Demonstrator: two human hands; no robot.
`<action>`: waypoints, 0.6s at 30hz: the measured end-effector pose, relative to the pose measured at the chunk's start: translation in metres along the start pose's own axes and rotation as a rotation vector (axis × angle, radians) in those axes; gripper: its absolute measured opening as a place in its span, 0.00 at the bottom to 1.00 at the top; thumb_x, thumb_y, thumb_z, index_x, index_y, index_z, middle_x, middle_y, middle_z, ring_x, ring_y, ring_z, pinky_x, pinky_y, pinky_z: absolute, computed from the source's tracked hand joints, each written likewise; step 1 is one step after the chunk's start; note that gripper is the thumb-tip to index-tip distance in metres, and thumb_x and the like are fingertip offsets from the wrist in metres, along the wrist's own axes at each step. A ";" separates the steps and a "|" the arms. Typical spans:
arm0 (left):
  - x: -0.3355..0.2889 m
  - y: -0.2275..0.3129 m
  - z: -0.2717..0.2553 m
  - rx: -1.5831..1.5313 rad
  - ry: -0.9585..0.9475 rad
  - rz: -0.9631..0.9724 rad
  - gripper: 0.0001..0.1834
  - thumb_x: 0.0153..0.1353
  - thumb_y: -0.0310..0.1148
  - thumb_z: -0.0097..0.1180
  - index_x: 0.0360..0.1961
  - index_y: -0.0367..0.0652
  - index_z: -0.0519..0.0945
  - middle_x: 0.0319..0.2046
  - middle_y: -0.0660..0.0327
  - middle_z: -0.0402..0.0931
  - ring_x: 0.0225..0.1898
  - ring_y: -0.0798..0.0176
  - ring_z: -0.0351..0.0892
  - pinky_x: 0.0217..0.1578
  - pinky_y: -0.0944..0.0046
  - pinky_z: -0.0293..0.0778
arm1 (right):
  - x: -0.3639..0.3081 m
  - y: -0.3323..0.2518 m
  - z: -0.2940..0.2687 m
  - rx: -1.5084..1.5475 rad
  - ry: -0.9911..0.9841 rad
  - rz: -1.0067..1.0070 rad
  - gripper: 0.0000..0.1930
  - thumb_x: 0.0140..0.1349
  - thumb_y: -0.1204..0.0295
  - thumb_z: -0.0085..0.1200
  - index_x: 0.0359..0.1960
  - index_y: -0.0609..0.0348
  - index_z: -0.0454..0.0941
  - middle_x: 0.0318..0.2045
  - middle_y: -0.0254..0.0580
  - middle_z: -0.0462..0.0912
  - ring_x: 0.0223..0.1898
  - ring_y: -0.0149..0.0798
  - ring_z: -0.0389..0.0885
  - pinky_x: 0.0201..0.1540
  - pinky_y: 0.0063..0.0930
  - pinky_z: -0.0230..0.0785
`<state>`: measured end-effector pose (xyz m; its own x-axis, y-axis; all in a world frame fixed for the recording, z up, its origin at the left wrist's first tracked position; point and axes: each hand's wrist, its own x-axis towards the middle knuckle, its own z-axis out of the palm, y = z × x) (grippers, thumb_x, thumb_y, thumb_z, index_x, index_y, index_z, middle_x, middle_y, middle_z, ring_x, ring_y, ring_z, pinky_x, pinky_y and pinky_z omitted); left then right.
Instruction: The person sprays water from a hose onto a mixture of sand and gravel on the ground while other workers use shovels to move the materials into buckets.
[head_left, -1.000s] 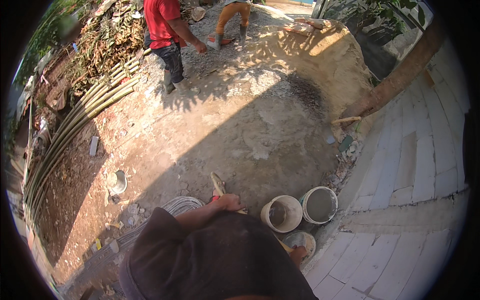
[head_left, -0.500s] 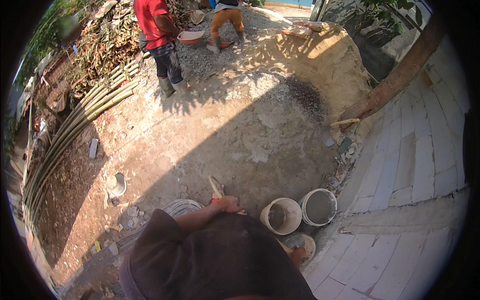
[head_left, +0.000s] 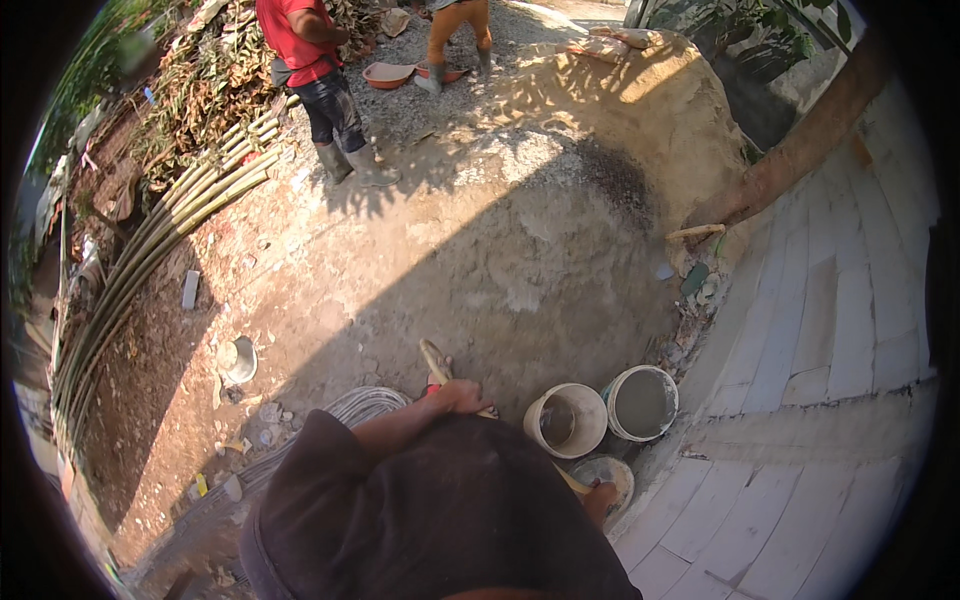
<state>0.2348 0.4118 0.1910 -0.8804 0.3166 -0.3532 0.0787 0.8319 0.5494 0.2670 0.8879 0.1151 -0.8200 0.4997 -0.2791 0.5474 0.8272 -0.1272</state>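
My left hand point(head_left: 464, 397) is closed around a long wooden handle point(head_left: 572, 481), which slants under my dark-shirted torso. Lower right, my right hand point(head_left: 599, 502) grips the same handle near its other visible stretch. My torso hides the middle of the handle, and what tool it belongs to cannot be made out. Just right of my left hand stands a pale bucket point(head_left: 591, 424) with a little watery grey liquid at the bottom. Beside it, another bucket point(head_left: 611, 379) is nearly full of grey slurry. A third round container point(head_left: 626, 482) sits partly behind my right hand.
A pale block wall point(head_left: 780, 360) rises on the right. Bamboo poles point(head_left: 150, 250) and a small white pail point(head_left: 244, 360) lie left, coiled wire point(head_left: 365, 402) by my left arm. Ahead, two people in boots stand by gravel, an orange basin point(head_left: 388, 82) and a sand pile point(head_left: 690, 110).
The person in red has let go of the orange basin, which now rests on the gravel, and has drawn the arms in. My hands keep their grip, almost unmoved.
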 end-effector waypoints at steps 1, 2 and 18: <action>0.002 -0.005 0.005 0.033 -0.009 0.021 0.16 0.60 0.46 0.43 0.38 0.54 0.81 0.24 0.48 0.77 0.32 0.43 0.80 0.38 0.42 0.70 | -0.003 -0.007 -0.004 0.000 -0.005 0.005 0.15 0.58 0.64 0.59 0.25 0.67 0.78 0.21 0.51 0.81 0.23 0.44 0.81 0.26 0.39 0.71; 0.004 -0.010 0.010 0.067 -0.017 0.043 0.14 0.61 0.41 0.43 0.41 0.61 0.80 0.23 0.49 0.76 0.30 0.44 0.80 0.38 0.40 0.69 | 0.001 -0.003 0.001 0.027 -0.003 0.015 0.14 0.59 0.65 0.57 0.25 0.67 0.78 0.21 0.51 0.80 0.22 0.43 0.80 0.26 0.39 0.71; 0.009 0.007 -0.006 -0.055 -0.021 -0.002 0.35 0.59 0.61 0.40 0.27 0.36 0.83 0.28 0.41 0.79 0.35 0.38 0.79 0.41 0.46 0.73 | 0.079 0.049 0.024 1.580 0.021 1.023 0.13 0.61 0.64 0.33 0.33 0.59 0.69 0.20 0.40 0.65 0.16 0.37 0.64 0.20 0.31 0.61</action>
<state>0.2251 0.4176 0.1964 -0.8705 0.3247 -0.3699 0.0505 0.8065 0.5890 0.2334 0.9619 0.0644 -0.1156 0.5945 -0.7957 0.3817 -0.7130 -0.5881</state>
